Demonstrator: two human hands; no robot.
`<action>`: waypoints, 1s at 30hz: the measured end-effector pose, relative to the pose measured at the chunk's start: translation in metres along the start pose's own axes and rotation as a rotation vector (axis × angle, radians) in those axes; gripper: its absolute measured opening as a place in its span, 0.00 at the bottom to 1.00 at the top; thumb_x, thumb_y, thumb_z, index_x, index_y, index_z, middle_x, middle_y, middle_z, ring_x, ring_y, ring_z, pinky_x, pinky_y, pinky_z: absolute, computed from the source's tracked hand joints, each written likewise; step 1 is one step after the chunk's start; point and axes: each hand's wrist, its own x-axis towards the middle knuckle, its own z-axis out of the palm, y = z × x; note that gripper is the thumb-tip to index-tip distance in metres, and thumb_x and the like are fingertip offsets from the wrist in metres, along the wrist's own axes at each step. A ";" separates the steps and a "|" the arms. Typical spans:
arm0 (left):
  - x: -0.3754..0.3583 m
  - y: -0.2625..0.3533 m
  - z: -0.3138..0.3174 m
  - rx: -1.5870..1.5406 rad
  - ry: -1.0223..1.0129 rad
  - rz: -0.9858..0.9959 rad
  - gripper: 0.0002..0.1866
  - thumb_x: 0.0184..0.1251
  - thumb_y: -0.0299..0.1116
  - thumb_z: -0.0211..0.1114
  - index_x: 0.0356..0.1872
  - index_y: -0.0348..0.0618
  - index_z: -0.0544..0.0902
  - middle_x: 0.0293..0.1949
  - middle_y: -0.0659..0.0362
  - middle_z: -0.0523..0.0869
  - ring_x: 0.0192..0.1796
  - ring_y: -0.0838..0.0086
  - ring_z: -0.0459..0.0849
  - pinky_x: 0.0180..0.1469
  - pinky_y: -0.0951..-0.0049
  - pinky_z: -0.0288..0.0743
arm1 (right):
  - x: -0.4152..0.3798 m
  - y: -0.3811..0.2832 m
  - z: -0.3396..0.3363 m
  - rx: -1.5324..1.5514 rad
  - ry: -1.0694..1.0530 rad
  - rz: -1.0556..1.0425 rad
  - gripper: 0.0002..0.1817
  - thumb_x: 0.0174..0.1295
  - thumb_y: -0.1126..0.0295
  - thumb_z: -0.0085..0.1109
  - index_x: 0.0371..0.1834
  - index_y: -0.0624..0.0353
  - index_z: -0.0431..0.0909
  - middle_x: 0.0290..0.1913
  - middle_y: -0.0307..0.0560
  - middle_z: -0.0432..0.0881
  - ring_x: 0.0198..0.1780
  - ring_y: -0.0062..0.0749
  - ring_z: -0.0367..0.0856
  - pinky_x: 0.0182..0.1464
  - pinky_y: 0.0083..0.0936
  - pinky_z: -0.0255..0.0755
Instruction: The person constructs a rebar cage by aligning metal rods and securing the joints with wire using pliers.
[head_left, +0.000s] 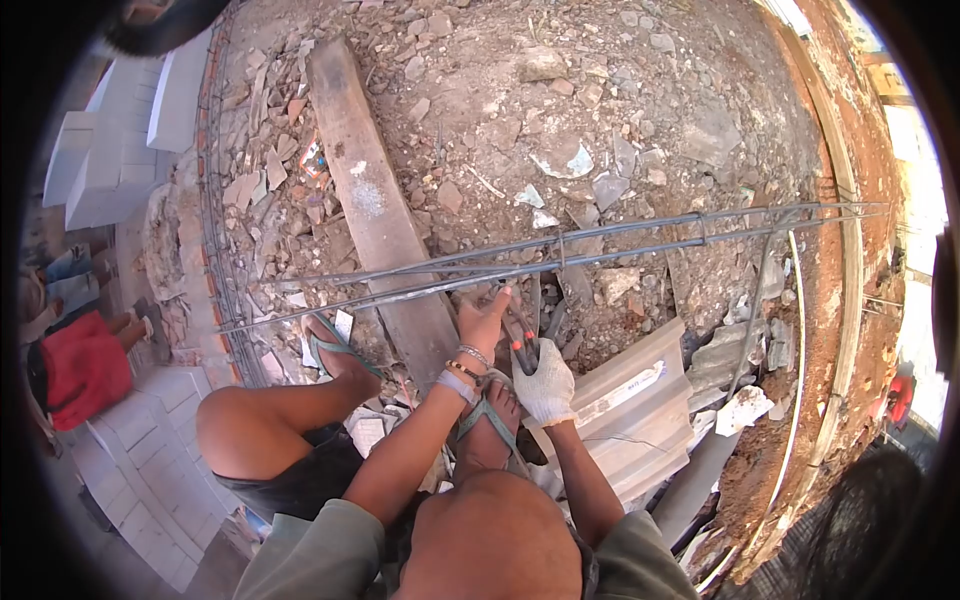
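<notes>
Several steel reinforcing bars [610, 262] run across in front of me, joined by small ties. My left hand [482, 326], bare with bracelets at the wrist, is at the lower bars. Its fingers are closed, and what they hold, if anything, is hidden. My right hand [545, 384] wears a white knitted glove and grips pliers [520, 338] with red-orange and dark handles. The tool points up toward the bars, close beside my left hand; its jaws are hard to make out. A wooden plank [372, 195] passes beneath the bars.
Rubble and broken tile [570, 160] cover the ground. A corrugated sheet [625, 405] lies at my right, near a grey pipe [690, 490]. Pale blocks [150, 470] are stacked at left, where another person in red cloth [85, 370] is. A long timber [850, 290] borders the right side.
</notes>
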 end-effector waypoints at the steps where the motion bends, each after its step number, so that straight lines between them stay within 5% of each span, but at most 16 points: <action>1: 0.002 0.002 -0.004 0.042 -0.006 -0.033 0.27 0.66 0.38 0.75 0.58 0.35 0.73 0.44 0.50 0.88 0.41 0.67 0.90 0.37 0.68 0.87 | -0.002 -0.006 -0.006 0.029 -0.059 0.035 0.22 0.58 0.61 0.68 0.53 0.58 0.76 0.41 0.60 0.84 0.47 0.60 0.85 0.48 0.52 0.76; 5: 0.003 0.015 -0.009 0.124 -0.119 -0.229 0.22 0.65 0.46 0.75 0.47 0.39 0.81 0.43 0.55 0.89 0.41 0.69 0.90 0.41 0.68 0.86 | 0.003 0.027 0.012 0.351 -0.290 0.049 0.16 0.58 0.64 0.66 0.46 0.59 0.77 0.32 0.52 0.83 0.38 0.51 0.86 0.42 0.43 0.78; 8: 0.010 0.014 -0.010 -0.025 -0.287 -0.400 0.19 0.69 0.47 0.70 0.49 0.43 0.83 0.46 0.60 0.89 0.50 0.69 0.90 0.53 0.68 0.84 | 0.006 0.020 -0.003 0.837 -0.627 0.300 0.11 0.59 0.67 0.66 0.42 0.57 0.78 0.31 0.41 0.81 0.31 0.32 0.82 0.35 0.29 0.75; 11: 0.023 0.001 -0.009 -0.180 -0.462 -0.297 0.17 0.72 0.49 0.68 0.47 0.47 0.82 0.40 0.61 0.88 0.47 0.70 0.89 0.52 0.68 0.82 | 0.008 0.008 -0.022 1.098 -0.775 0.445 0.12 0.59 0.73 0.67 0.43 0.53 0.76 0.25 0.30 0.72 0.23 0.13 0.67 0.25 0.15 0.56; 17: 0.026 0.003 -0.007 -0.317 -0.492 -0.385 0.12 0.76 0.47 0.65 0.40 0.52 0.79 0.30 0.67 0.82 0.30 0.77 0.82 0.40 0.67 0.82 | 0.009 0.022 -0.014 1.778 -1.249 0.629 0.13 0.61 0.71 0.60 0.48 0.58 0.74 0.27 0.30 0.66 0.24 0.15 0.62 0.27 0.17 0.57; 20: 0.028 0.001 -0.013 -0.401 -0.532 -0.416 0.13 0.75 0.48 0.66 0.36 0.53 0.77 0.23 0.71 0.73 0.25 0.80 0.77 0.35 0.68 0.80 | 0.002 0.019 0.000 1.982 -1.311 0.610 0.14 0.62 0.70 0.57 0.51 0.59 0.73 0.27 0.30 0.63 0.24 0.17 0.61 0.28 0.18 0.57; 27: 0.020 0.006 0.007 -0.254 -0.296 -0.333 0.14 0.69 0.42 0.69 0.28 0.54 0.73 0.15 0.73 0.64 0.16 0.81 0.63 0.23 0.71 0.64 | 0.005 0.015 -0.018 1.568 -1.057 0.611 0.19 0.69 0.59 0.61 0.54 0.61 0.77 0.33 0.41 0.79 0.31 0.28 0.79 0.33 0.26 0.74; 30: 0.019 0.005 0.009 -0.215 -0.257 -0.292 0.19 0.67 0.42 0.71 0.22 0.54 0.70 0.15 0.71 0.64 0.16 0.78 0.64 0.23 0.70 0.65 | 0.011 0.012 -0.029 1.131 -0.942 0.400 0.22 0.68 0.53 0.65 0.53 0.61 0.78 0.37 0.45 0.84 0.39 0.34 0.85 0.38 0.29 0.79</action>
